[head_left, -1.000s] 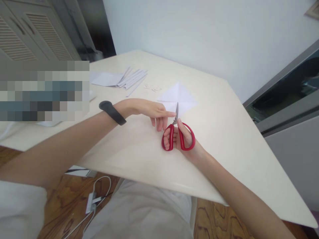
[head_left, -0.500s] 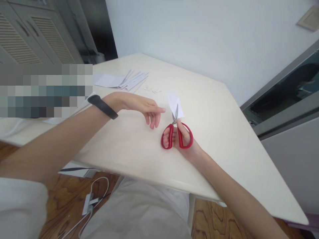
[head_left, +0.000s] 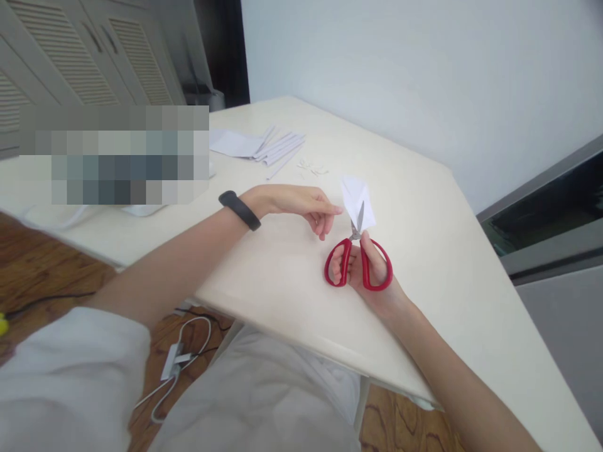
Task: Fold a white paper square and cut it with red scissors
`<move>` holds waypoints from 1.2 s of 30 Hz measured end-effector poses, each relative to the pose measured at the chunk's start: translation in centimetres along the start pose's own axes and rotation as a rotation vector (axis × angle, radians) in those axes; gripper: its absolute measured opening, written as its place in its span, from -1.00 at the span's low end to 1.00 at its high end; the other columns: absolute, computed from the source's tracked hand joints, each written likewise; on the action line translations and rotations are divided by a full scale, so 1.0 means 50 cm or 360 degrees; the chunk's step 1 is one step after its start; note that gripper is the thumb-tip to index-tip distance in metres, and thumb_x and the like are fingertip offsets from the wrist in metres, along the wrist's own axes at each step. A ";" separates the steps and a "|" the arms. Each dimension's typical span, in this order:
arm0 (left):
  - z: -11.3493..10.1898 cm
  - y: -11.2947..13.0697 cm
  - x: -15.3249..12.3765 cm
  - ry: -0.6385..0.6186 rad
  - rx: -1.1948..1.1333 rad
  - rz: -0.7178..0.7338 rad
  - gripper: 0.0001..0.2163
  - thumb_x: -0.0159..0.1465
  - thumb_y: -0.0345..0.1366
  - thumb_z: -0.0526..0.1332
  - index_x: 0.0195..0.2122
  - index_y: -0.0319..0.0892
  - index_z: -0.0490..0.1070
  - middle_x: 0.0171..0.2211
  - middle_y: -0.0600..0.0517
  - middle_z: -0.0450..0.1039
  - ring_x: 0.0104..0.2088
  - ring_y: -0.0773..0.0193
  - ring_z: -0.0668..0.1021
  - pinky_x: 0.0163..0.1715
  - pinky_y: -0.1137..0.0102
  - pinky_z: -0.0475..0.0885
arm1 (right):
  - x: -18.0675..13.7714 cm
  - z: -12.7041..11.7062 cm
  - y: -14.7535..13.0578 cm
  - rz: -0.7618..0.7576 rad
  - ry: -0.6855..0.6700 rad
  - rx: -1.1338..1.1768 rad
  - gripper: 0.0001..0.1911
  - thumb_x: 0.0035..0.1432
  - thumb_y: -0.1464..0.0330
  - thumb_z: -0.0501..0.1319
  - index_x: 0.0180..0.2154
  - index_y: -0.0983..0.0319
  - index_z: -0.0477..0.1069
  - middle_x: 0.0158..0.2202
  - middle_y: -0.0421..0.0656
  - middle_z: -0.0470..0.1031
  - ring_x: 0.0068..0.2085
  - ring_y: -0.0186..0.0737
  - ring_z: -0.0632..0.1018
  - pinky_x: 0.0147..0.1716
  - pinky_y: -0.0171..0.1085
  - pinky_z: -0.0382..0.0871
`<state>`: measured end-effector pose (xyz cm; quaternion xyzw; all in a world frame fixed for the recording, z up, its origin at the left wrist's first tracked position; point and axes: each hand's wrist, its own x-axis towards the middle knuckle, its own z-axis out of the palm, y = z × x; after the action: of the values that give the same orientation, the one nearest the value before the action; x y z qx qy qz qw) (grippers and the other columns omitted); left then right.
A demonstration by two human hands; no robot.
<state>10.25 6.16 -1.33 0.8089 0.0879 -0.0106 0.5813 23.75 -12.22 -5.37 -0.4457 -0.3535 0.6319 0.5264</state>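
Note:
My right hand (head_left: 372, 267) holds red-handled scissors (head_left: 377, 285), thumb through the right loop and fingers through the left one. The blades are parted and overlap the lower part of a small folded white paper (head_left: 357, 191). Just left of that paper is my left hand (head_left: 313, 207), a black band on its wrist. One finger points toward the paper's left edge while the others hang loosely bent, with nothing visible in them. Whether the fingertip touches the paper I cannot tell.
Small white paper scraps (head_left: 311, 167) lie beyond my left hand. Farther back are folded white paper strips (head_left: 282, 147) and a sheet (head_left: 233, 143) on the white table (head_left: 282, 270). A power strip with cables (head_left: 172, 361) is on the wooden floor.
The view has shifted, so the table and both hands appear farther right. My left hand's fingertip is a little closer to the paper, its fingers more bent. The scissors remain in my right hand.

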 end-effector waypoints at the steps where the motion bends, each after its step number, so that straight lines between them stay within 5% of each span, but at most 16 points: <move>1: -0.004 -0.009 0.002 0.0003 -0.0029 0.0010 -0.60 0.24 0.00 0.20 -0.54 -0.21 0.57 -0.52 -0.08 0.58 -0.43 0.17 0.57 -0.34 0.36 0.42 | 0.000 0.000 -0.001 0.0012 0.0003 -0.0003 -0.31 0.16 -0.20 -0.03 -0.31 0.26 0.49 -0.53 -0.11 0.52 -0.50 -0.18 0.51 -0.50 -0.26 0.32; 10: -0.046 -0.035 -0.007 0.0093 -0.0221 0.0237 -0.69 0.22 -0.15 0.27 -0.59 -0.23 0.53 -0.60 -0.03 0.51 -0.47 0.23 0.57 -0.39 0.32 0.38 | -0.001 0.015 -0.015 0.0093 -0.0006 -0.0054 -0.36 0.30 -0.10 -0.17 -0.25 0.19 0.48 -0.50 -0.07 0.53 -0.49 -0.11 0.51 -0.49 -0.19 0.32; 22: -0.034 -0.040 0.002 -0.0005 -0.0251 0.0306 -0.70 0.23 -0.18 0.27 -0.56 -0.27 0.54 -0.60 -0.01 0.48 -0.49 0.28 0.55 -0.35 0.34 0.38 | 0.013 0.014 -0.022 0.0142 0.0052 -0.0071 -0.41 0.28 -0.10 -0.13 -0.29 0.12 0.50 -0.48 -0.09 0.54 -0.47 -0.08 0.52 -0.51 -0.17 0.33; 27: -0.023 -0.034 -0.007 0.0205 -0.0417 0.0374 -0.68 0.20 -0.20 0.31 -0.64 -0.26 0.43 -0.64 0.01 0.43 -0.47 0.25 0.59 -0.42 0.41 0.33 | 0.016 0.015 -0.020 0.0086 0.0006 -0.0086 -0.41 0.26 -0.12 -0.09 -0.32 0.15 0.48 -0.50 -0.11 0.53 -0.47 -0.11 0.53 -0.51 -0.20 0.36; 36: 0.023 0.104 -0.200 0.0204 0.0058 0.0259 -0.61 0.32 -0.26 0.18 -0.65 -0.29 0.36 -0.65 0.06 0.46 -0.55 0.39 0.52 -0.44 0.46 0.34 | 0.015 0.013 -0.019 0.0020 -0.0050 -0.0027 -0.44 0.26 -0.08 -0.01 -0.38 0.21 0.47 -0.49 -0.11 0.52 -0.46 -0.16 0.53 -0.47 -0.24 0.38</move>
<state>1.30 2.16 4.38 0.8228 0.0589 0.0868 0.5585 23.45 -11.30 -4.39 -0.4425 -0.3643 0.6391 0.5129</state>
